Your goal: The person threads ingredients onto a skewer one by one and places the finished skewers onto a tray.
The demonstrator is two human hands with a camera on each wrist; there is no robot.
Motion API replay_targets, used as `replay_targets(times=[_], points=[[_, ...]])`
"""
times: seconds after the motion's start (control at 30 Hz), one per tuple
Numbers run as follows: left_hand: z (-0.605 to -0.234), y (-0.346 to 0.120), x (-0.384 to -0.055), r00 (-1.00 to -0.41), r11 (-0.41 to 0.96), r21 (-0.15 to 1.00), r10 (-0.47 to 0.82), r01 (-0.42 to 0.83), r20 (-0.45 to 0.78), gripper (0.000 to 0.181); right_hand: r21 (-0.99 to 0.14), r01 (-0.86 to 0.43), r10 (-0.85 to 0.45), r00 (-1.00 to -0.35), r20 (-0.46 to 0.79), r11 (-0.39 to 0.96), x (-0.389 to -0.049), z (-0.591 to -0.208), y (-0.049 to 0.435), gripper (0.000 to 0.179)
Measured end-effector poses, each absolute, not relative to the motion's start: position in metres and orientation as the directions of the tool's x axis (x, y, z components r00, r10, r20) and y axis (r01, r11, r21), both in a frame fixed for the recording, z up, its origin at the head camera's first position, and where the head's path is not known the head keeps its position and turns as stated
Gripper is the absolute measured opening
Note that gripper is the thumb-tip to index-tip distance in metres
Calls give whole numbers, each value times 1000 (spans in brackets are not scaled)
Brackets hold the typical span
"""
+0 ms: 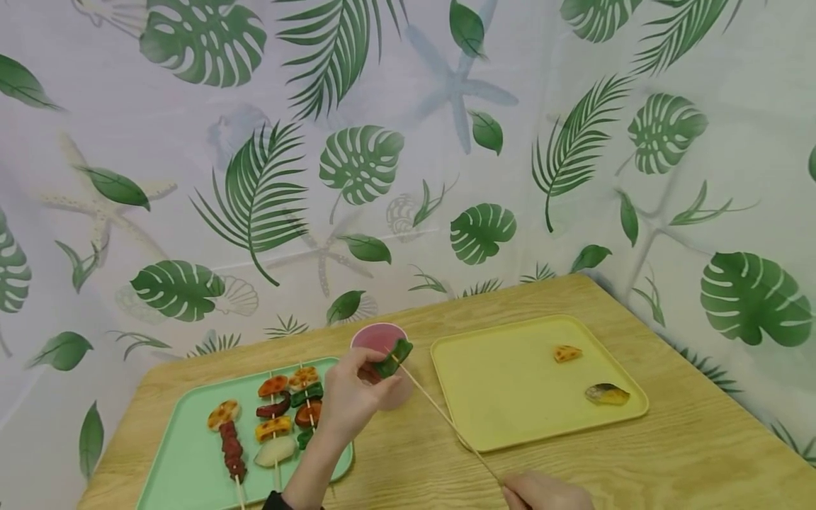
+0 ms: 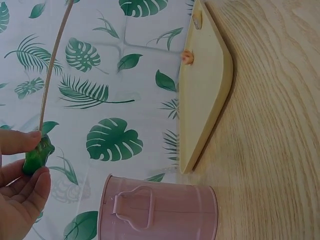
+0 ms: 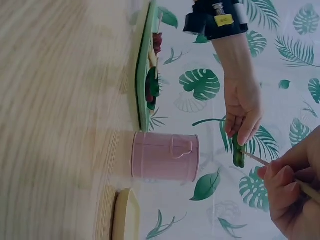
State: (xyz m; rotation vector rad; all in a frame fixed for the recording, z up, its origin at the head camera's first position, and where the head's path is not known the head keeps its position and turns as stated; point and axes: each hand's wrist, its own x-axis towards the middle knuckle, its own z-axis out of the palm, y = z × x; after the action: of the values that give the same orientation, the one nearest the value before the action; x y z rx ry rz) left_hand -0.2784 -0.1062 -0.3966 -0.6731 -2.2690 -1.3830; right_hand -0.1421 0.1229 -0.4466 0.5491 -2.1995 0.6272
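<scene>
My left hand [image 1: 353,400] pinches a green pepper piece [image 1: 394,358] between thumb and fingers, above the pink bucket [image 1: 397,395]. In my right hand [image 1: 548,492], at the bottom edge of the head view, is the lower part of a thin wooden skewer [image 1: 449,423]. The right wrist view shows the fingers of that hand [image 3: 292,192] curled round the stick. The skewer slants up to the left, its upper end meeting the pepper piece [image 3: 238,152]. How deep the tip sits in the piece I cannot tell. No other food shows on this stick.
On the left, a green tray [image 1: 181,450] bears several filled skewers, one with dark red meat chunks [image 1: 232,450]. A yellow tray [image 1: 503,397] on the right holds a small orange-yellow piece [image 1: 566,353] and a dark-skinned yellow piece [image 1: 607,394]. Behind the wooden table hangs a leaf-print sheet [image 1: 414,177].
</scene>
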Motion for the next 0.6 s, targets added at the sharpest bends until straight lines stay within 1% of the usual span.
replay_targets(times=[0.03, 0.07, 0.1, 0.13, 0.17, 0.2, 0.23, 0.27, 0.3, 0.33, 0.37, 0.4, 0.43, 0.47, 0.53, 0.6], points=[[-397, -107, -278, -807, 401, 707, 190, 583, 559, 22, -197, -546, -199, -583, 788, 814, -143, -445, 121, 52], [-396, -107, -278, -810, 406, 707, 185, 579, 557, 22, -160, -538, -194, -542, 818, 828, -143, -444, 118, 57], [-396, -108, -278, -810, 409, 707, 180, 577, 557, 23, -136, -541, -204, -521, 829, 830, -143, -443, 116, 58], [-395, -108, -278, -810, 412, 706, 173, 576, 560, 23, -114, -544, -215, -504, 837, 831, -144, -442, 114, 60], [-395, -109, -278, -812, 415, 708, 165, 572, 560, 24, -121, -550, -217, -510, 833, 826, -144, -441, 112, 58], [-394, -109, -278, -812, 415, 708, 158, 572, 562, 24, -159, -564, -211, -533, 819, 810, -144, -440, 112, 49], [-393, -109, -277, -811, 412, 710, 151, 571, 565, 25, -233, -578, -204, -591, 780, 782, -143, -439, 112, 40], [-393, -110, -277, -810, 410, 711, 144, 572, 568, 25, -352, -581, -194, -676, 711, 734, -143, -438, 113, 33], [-392, -110, -277, -811, 404, 715, 141, 571, 568, 25, -498, -555, -185, -770, 611, 666, -143, -437, 114, 27], [-392, -109, -276, -812, 401, 717, 140, 570, 567, 25, -655, -486, -171, -857, 485, 579, -143, -435, 116, 20], [-393, -109, -276, -814, 396, 721, 140, 568, 564, 25, -794, -372, -154, -927, 341, 481, -143, -434, 119, 16], [-392, -109, -275, -816, 391, 726, 139, 566, 561, 25, -892, -250, -146, -967, 209, 377, -144, -433, 121, 16], [-393, -109, -274, -819, 388, 730, 136, 562, 558, 24, -947, -128, -147, -985, 87, 296, -144, -432, 123, 22], [-393, -108, -274, -822, 388, 734, 134, 557, 553, 24, -974, -42, -157, -988, 7, 223, -146, -431, 124, 26], [-394, -108, -272, -823, 387, 736, 129, 556, 554, 24, -991, 50, -178, -981, -72, 124, -148, -430, 125, 32], [-395, -106, -271, -823, 383, 739, 124, 554, 554, 25, -995, 85, -198, -975, -95, 61, -148, -431, 126, 36]])
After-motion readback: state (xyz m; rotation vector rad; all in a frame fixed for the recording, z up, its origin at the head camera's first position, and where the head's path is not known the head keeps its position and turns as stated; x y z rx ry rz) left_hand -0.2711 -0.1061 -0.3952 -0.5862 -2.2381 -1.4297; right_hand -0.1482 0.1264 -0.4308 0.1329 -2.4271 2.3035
